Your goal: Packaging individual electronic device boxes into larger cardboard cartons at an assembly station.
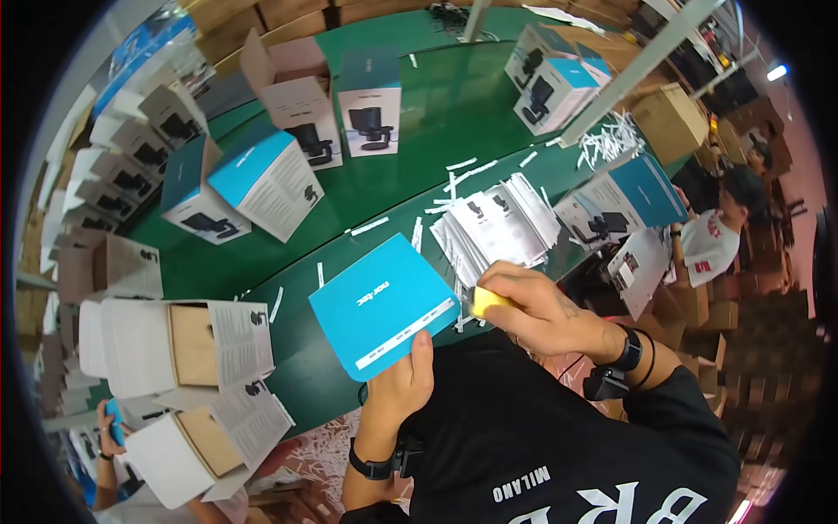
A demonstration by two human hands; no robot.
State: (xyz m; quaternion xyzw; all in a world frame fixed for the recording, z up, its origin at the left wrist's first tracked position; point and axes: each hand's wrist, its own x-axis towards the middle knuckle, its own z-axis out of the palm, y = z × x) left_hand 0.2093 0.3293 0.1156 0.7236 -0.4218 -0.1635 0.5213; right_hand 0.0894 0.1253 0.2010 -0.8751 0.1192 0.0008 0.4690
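Observation:
A teal-blue carton (375, 297), its blue face toward me, is tilted above the green table. My left hand (400, 389) grips its near edge, thumb on the front and the other fingers hidden behind. Along that edge runs a white strip (406, 334) with small dark print. My right hand (537, 306) is closed on a small yellow hand tool (492, 303) with a greyish tip; its exact kind does not show. The tip is at the carton's right corner; whether they touch I cannot tell. Just beyond lies a stack of printed leaflets (497, 223).
Cartons with microphone pictures, such as one upright box (370, 109), stand along the green table (454, 96). Open white cartons (148, 341) with brown inserts are at left. White paper strips (611, 140) lie heaped near a metal post. Other people (711, 236) are at right and lower left.

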